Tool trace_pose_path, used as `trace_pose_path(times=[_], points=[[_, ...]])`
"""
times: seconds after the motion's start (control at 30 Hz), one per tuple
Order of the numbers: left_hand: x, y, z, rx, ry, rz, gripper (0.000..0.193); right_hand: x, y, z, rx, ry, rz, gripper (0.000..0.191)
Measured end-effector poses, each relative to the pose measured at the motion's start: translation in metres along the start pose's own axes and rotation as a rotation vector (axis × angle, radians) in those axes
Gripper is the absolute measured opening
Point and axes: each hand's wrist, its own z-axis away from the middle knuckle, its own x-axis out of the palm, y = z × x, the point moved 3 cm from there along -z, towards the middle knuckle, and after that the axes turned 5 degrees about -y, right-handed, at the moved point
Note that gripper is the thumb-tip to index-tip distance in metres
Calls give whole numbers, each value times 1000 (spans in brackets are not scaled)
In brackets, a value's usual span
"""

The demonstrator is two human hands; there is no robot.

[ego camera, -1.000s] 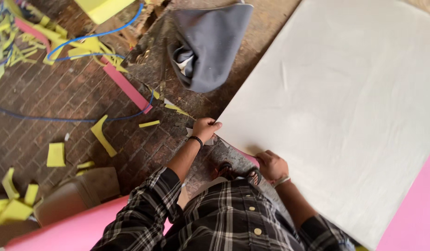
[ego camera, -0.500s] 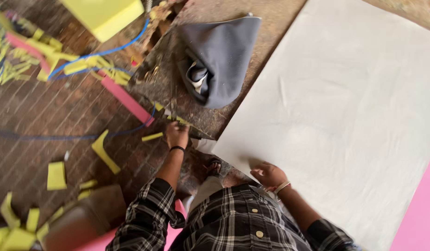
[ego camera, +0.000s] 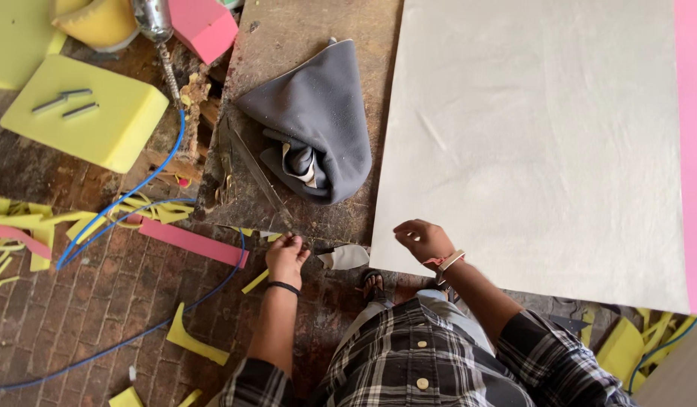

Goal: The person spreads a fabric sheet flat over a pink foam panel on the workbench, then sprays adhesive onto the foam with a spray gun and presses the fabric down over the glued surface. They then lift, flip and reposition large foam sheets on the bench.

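Observation:
My left hand (ego camera: 287,256) is at the near edge of the worn wooden table (ego camera: 303,30). Its fingers are curled at the near end of a long thin metal tool (ego camera: 254,173) that lies slanted on the wood. Whether they grip the tool is unclear. My right hand (ego camera: 422,240) rests on the near left corner of a large white sheet (ego camera: 537,143), fingers loosely bent, with a band on the wrist. Between my hands a small white scrap (ego camera: 345,258) hangs at the table's edge.
A crumpled grey cloth (ego camera: 318,128) lies on the table beside the sheet. A yellow foam block (ego camera: 85,117) and a pink block (ego camera: 205,26) sit to the left. Blue cable (ego camera: 130,196), a pink strip (ego camera: 190,243) and yellow foam scraps litter the brick floor. Pink board (ego camera: 695,151) borders the sheet.
My left hand has left the sheet's corner and moved left to the end of the metal tool. My right hand has shifted up onto the sheet's corner. The view has swung.

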Motion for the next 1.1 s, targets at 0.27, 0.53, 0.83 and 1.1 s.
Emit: trace_pose_path(times=[0.27, 0.53, 0.83, 1.1], points=[[190, -3, 63, -14, -600, -291, 14, -37, -46, 31, 103, 20, -455, 53], [363, -97, 94, -19, -1029, -917, 31, -152, 72, 117, 227, 491, -684, 30], [582, -163, 30, 556, -631, -1873, 84, -352, 266, 170, 460, 780, -472, 30], [840, -241, 33, 767, -714, -2062, 75, -521, 430, 73, 349, 754, 358, 53]])
